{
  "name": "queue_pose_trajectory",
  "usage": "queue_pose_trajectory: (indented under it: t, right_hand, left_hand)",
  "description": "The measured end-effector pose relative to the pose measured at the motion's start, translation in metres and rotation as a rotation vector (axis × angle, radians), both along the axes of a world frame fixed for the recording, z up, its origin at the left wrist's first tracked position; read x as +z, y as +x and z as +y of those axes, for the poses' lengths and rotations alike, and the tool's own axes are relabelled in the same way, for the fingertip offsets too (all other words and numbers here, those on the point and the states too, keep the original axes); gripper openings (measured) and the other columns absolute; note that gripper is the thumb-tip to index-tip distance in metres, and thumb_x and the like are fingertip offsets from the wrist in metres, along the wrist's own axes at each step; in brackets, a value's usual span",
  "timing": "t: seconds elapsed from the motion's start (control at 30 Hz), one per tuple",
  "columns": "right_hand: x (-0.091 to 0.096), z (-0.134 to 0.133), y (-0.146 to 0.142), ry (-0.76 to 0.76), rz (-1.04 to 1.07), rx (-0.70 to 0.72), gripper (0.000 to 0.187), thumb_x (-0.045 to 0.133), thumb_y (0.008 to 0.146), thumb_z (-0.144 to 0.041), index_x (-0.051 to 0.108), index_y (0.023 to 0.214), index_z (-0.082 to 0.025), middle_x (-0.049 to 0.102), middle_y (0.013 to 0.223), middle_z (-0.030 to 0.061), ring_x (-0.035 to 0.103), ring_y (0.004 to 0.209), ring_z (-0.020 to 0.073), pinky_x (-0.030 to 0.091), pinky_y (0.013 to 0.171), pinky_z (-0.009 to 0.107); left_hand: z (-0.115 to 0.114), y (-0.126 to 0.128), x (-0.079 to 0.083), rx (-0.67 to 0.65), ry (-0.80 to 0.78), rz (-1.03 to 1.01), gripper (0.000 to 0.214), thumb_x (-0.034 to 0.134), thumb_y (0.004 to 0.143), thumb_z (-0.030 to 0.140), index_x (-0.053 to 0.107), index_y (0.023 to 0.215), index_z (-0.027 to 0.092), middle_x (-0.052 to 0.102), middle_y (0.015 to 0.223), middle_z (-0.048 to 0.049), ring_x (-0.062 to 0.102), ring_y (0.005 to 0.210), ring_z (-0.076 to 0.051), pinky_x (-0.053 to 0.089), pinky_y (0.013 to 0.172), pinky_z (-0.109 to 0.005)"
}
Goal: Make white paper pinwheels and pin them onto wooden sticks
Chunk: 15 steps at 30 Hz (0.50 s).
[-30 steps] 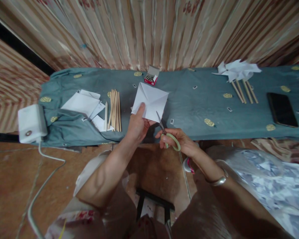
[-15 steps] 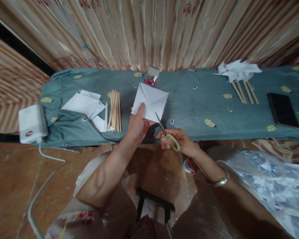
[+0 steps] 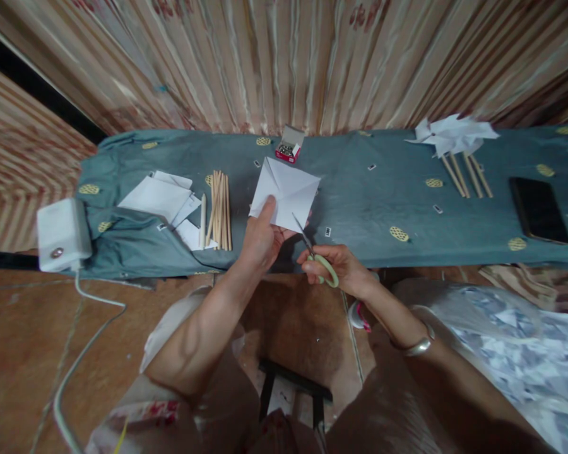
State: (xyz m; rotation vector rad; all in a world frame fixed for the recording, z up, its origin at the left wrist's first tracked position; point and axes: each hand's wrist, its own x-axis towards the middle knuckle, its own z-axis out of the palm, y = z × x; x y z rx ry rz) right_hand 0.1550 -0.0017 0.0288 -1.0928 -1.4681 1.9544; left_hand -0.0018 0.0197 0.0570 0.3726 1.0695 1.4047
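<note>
A long, narrow surface covered by a blue-green cloth (image 3: 350, 214) printed with yellow pineapples runs across the view, with a striped, pleated curtain (image 3: 303, 69) hanging behind it and a reddish-brown floor (image 3: 19, 340) below. The square white sheet (image 3: 296, 186) is held over the near middle of the cloth, tilted so that one corner points away; fold lines cross it and meet near its centre. The left hand (image 3: 260, 239) grips its near edge, thumb pressed flat on top and fingers underneath. The right hand (image 3: 338, 261) is closed round the green handles of the scissors (image 3: 311, 251), whose dark tip overlaps the sheet's near right corner; whether one blade passes beneath the paper I cannot tell. The left thumb covers part of the sheet, and the paper hides most of the fingers under it. Just beyond the far edge stands a small red box (image 3: 288, 151), its flap raised and shiny metal bits inside. To the left lie a bundle of wooden sticks (image 3: 221, 211), a white stick (image 3: 203, 221) and loose white papers (image 3: 156, 198), with a white device (image 3: 61, 233) at the end. Well to the right lie white paper pinwheels (image 3: 454, 135) on sticks and a dark phone (image 3: 541, 210).
</note>
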Motion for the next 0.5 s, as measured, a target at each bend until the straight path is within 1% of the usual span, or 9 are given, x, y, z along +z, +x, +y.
queue_pose_trajectory:
  t: [0.1,0.27,0.5]
  right_hand:
    - [0.0011,-0.0003,0.0002,0.007,-0.005,-0.006,0.045,0.076,0.067,-0.060,0.066,0.078,-0.017,0.060,0.057,-0.0027,0.052,0.051,0.0085,0.042,0.049,0.022]
    - [-0.0006,0.0006,0.0025,0.056,-0.015,-0.002,0.044,0.074,0.070,-0.060,0.066,0.079,-0.018,0.061,0.057,-0.0025,0.052,0.052,0.0090,0.043,0.051,0.022]
    - [0.0000,0.0003,0.0014,0.033,-0.015,-0.030,0.043,0.077,0.067,-0.058,0.066,0.077,-0.018,0.058,0.055,-0.0033,0.050,0.050,0.0086,0.041,0.049,0.022]
  left_hand:
    - [-0.0024,0.0026,-0.0003,-0.015,0.001,-0.008,0.042,0.050,0.096,0.032,0.055,0.134,0.016,0.075,0.107,-0.0135,0.074,0.090,-0.024,0.059,0.081,-0.037]
    - [-0.0055,0.0070,-0.0021,-0.036,0.021,-0.033,0.042,0.047,0.095,0.027,0.055,0.134,0.013,0.077,0.093,-0.0113,0.074,0.090,-0.025,0.059,0.081,-0.040]
    - [-0.0048,0.0065,-0.0040,-0.037,0.022,-0.032,0.042,0.055,0.093,0.033,0.058,0.130,0.014,0.076,0.096,-0.0129,0.073,0.095,-0.026,0.059,0.082,-0.037]
